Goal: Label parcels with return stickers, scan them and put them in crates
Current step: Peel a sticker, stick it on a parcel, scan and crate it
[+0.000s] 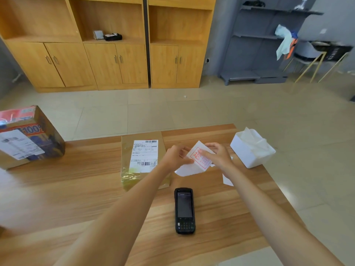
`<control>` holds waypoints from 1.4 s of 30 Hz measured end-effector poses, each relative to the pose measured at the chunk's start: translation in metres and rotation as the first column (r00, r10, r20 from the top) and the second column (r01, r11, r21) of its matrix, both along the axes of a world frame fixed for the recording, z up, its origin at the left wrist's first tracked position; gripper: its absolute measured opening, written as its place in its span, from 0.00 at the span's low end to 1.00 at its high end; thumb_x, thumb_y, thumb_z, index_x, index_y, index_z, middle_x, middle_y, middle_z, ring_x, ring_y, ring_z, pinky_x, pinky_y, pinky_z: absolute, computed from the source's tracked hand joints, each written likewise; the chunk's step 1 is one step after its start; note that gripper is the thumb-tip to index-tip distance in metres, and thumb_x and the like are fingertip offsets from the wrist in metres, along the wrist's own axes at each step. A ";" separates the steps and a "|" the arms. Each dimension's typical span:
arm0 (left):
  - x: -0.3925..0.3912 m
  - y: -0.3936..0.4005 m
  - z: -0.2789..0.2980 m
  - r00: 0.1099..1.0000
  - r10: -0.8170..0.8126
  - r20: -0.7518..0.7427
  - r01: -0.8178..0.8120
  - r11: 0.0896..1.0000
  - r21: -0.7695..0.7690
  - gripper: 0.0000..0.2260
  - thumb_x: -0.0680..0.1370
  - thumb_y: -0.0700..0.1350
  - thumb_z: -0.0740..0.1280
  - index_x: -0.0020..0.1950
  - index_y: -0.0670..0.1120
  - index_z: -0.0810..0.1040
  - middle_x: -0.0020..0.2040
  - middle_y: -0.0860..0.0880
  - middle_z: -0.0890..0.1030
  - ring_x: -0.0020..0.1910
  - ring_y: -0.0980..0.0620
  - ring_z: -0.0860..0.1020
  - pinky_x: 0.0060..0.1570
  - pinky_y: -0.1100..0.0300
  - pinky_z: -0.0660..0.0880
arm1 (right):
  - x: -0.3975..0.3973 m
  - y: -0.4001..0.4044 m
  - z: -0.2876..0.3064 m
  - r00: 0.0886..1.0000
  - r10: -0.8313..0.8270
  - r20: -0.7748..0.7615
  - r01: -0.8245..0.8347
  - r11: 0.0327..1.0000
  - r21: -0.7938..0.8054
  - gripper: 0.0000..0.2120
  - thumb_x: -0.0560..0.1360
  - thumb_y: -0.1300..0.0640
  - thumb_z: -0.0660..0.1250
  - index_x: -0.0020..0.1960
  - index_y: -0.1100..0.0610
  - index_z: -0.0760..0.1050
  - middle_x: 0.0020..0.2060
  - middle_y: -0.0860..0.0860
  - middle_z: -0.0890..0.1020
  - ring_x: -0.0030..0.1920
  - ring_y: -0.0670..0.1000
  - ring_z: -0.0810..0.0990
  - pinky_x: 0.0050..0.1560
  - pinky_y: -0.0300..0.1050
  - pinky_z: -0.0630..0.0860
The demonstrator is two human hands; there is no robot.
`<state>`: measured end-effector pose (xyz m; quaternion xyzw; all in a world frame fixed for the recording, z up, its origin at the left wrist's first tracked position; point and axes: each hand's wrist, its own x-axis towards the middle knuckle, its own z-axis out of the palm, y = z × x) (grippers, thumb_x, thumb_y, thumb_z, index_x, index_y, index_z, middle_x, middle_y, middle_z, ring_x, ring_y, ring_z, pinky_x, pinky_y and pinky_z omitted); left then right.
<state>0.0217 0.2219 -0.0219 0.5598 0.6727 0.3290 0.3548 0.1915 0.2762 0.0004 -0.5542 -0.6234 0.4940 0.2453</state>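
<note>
A white return sticker point(199, 160) with red print is held above the wooden table point(76, 189). My left hand point(175, 157) pinches its left edge and my right hand point(219, 155) pinches its right side. Just left of my hands lies a flat brown parcel point(134, 150) with a white shipping label point(144, 155) facing up. A black handheld scanner point(184, 210) lies on the table nearer to me, screen up. More white sticker sheets point(227, 180) lie under my right wrist.
A larger taped cardboard box point(28, 135) with a label stands at the table's far left. A white tissue box point(251, 148) sits at the far right corner. Wooden cabinets point(115, 54) and grey shelving point(259, 45) stand across the tiled floor.
</note>
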 end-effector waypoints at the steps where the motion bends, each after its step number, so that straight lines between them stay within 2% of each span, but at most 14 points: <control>1: -0.001 0.000 -0.001 1.000 0.025 -0.001 -0.025 1.000 0.008 0.16 0.72 0.43 0.74 0.59 0.46 0.80 0.51 0.48 0.81 0.47 0.53 0.75 0.41 0.62 0.70 | 0.000 -0.002 0.001 1.000 0.008 -0.003 -0.008 0.999 -0.045 0.25 0.70 0.55 0.75 0.64 0.54 0.70 0.58 0.53 0.79 0.52 0.51 0.78 0.47 0.45 0.75; 4: -0.004 -0.003 0.000 0.992 0.114 0.060 -0.116 0.993 0.036 0.15 0.73 0.42 0.73 0.59 0.45 0.79 0.48 0.49 0.81 0.47 0.51 0.77 0.39 0.63 0.69 | 0.000 -0.009 0.005 0.997 0.078 -0.023 -0.081 0.978 -0.192 0.41 0.69 0.63 0.76 0.74 0.54 0.56 0.53 0.53 0.80 0.43 0.49 0.77 0.41 0.40 0.73; 7: -0.006 -0.005 0.001 0.980 0.167 0.103 -0.171 0.985 0.029 0.15 0.75 0.42 0.72 0.61 0.45 0.76 0.46 0.48 0.79 0.47 0.50 0.77 0.36 0.63 0.68 | 0.000 -0.013 0.004 0.994 0.109 -0.027 -0.112 0.968 -0.224 0.45 0.69 0.68 0.74 0.76 0.53 0.51 0.45 0.50 0.81 0.40 0.46 0.76 0.40 0.38 0.72; 10: -0.007 -0.006 0.001 0.977 0.185 0.107 -0.186 0.982 0.007 0.19 0.75 0.43 0.71 0.65 0.45 0.73 0.48 0.47 0.79 0.47 0.50 0.76 0.37 0.61 0.69 | -0.003 -0.014 0.004 0.996 0.077 -0.035 -0.082 0.979 -0.186 0.38 0.70 0.69 0.72 0.74 0.55 0.57 0.46 0.50 0.81 0.43 0.44 0.77 0.38 0.36 0.71; 14: -0.005 -0.004 -0.003 0.979 0.187 0.087 -0.189 0.982 0.016 0.26 0.73 0.44 0.73 0.68 0.44 0.67 0.61 0.46 0.77 0.57 0.49 0.76 0.55 0.54 0.74 | -0.005 -0.013 0.006 0.997 0.055 -0.045 -0.061 0.988 -0.141 0.23 0.72 0.66 0.72 0.64 0.59 0.69 0.53 0.55 0.81 0.43 0.45 0.78 0.38 0.36 0.69; 16: -0.005 -0.002 -0.005 0.979 0.200 0.044 -0.201 0.979 0.031 0.28 0.72 0.45 0.75 0.68 0.45 0.66 0.64 0.45 0.74 0.60 0.48 0.75 0.59 0.52 0.73 | -0.005 -0.013 0.007 0.996 0.076 -0.045 -0.081 0.989 -0.125 0.18 0.72 0.65 0.72 0.61 0.60 0.73 0.54 0.56 0.82 0.41 0.44 0.79 0.36 0.33 0.69; 20: -0.006 -0.002 -0.003 0.984 0.166 -0.065 -0.160 0.983 0.084 0.20 0.72 0.47 0.75 0.61 0.49 0.74 0.62 0.46 0.71 0.62 0.47 0.71 0.61 0.50 0.71 | -0.006 -0.012 0.008 0.993 0.108 -0.055 -0.112 0.990 -0.084 0.07 0.73 0.64 0.71 0.49 0.57 0.77 0.48 0.54 0.83 0.41 0.45 0.80 0.32 0.27 0.69; 23: -0.005 -0.001 0.000 0.963 0.158 -0.217 -0.132 0.983 0.129 0.15 0.72 0.49 0.74 0.56 0.51 0.78 0.60 0.47 0.72 0.62 0.47 0.69 0.60 0.54 0.68 | -0.008 -0.012 0.007 0.991 0.124 -0.056 -0.127 0.991 -0.053 0.07 0.73 0.65 0.71 0.43 0.54 0.78 0.42 0.50 0.82 0.39 0.44 0.79 0.30 0.24 0.69; 26: -0.007 0.004 -0.001 0.940 0.145 -0.309 -0.108 0.985 0.134 0.13 0.72 0.51 0.73 0.55 0.52 0.80 0.60 0.51 0.74 0.63 0.49 0.69 0.58 0.56 0.65 | -0.011 -0.012 0.006 0.991 0.120 -0.061 -0.123 0.991 -0.043 0.03 0.73 0.64 0.71 0.46 0.58 0.79 0.41 0.47 0.81 0.39 0.43 0.79 0.31 0.25 0.69; 28: -0.007 0.005 -0.001 0.956 0.111 -0.271 -0.080 0.989 0.126 0.11 0.73 0.49 0.73 0.54 0.51 0.81 0.55 0.53 0.74 0.59 0.51 0.70 0.54 0.57 0.67 | -0.012 -0.009 0.004 0.992 0.120 -0.039 -0.121 0.992 -0.024 0.06 0.73 0.61 0.72 0.50 0.60 0.80 0.42 0.47 0.82 0.40 0.43 0.79 0.35 0.27 0.71; 31: -0.002 0.005 0.003 0.994 0.035 -0.102 -0.024 0.994 0.106 0.09 0.74 0.47 0.72 0.52 0.46 0.83 0.46 0.53 0.80 0.50 0.52 0.77 0.49 0.56 0.74 | -0.013 -0.006 0.000 0.992 0.119 -0.034 -0.119 0.993 -0.007 0.06 0.72 0.60 0.73 0.49 0.59 0.81 0.43 0.49 0.83 0.41 0.44 0.80 0.43 0.32 0.73; 34: 0.001 0.004 0.004 0.998 0.011 -0.058 -0.005 0.996 0.089 0.09 0.76 0.48 0.70 0.52 0.45 0.84 0.48 0.51 0.84 0.48 0.53 0.80 0.49 0.57 0.76 | -0.011 -0.003 -0.003 0.993 0.113 -0.025 -0.113 0.994 0.001 0.06 0.72 0.60 0.74 0.49 0.58 0.82 0.44 0.49 0.83 0.44 0.46 0.81 0.50 0.37 0.75; 38: 0.002 0.006 0.003 0.998 0.011 -0.054 -0.007 0.996 0.085 0.08 0.76 0.51 0.71 0.49 0.48 0.85 0.46 0.52 0.84 0.47 0.56 0.80 0.49 0.57 0.77 | -0.009 0.000 -0.004 0.992 0.126 -0.017 -0.126 0.992 -0.001 0.05 0.72 0.61 0.73 0.48 0.58 0.83 0.42 0.48 0.83 0.43 0.43 0.80 0.46 0.33 0.74; 42: 0.003 0.007 0.005 0.999 0.012 -0.052 -0.007 0.996 0.086 0.07 0.75 0.51 0.71 0.47 0.48 0.85 0.45 0.52 0.85 0.47 0.56 0.81 0.50 0.55 0.78 | -0.009 0.001 -0.005 0.992 0.126 -0.030 -0.126 0.992 -0.016 0.08 0.71 0.57 0.74 0.50 0.57 0.83 0.42 0.47 0.84 0.43 0.43 0.81 0.47 0.34 0.73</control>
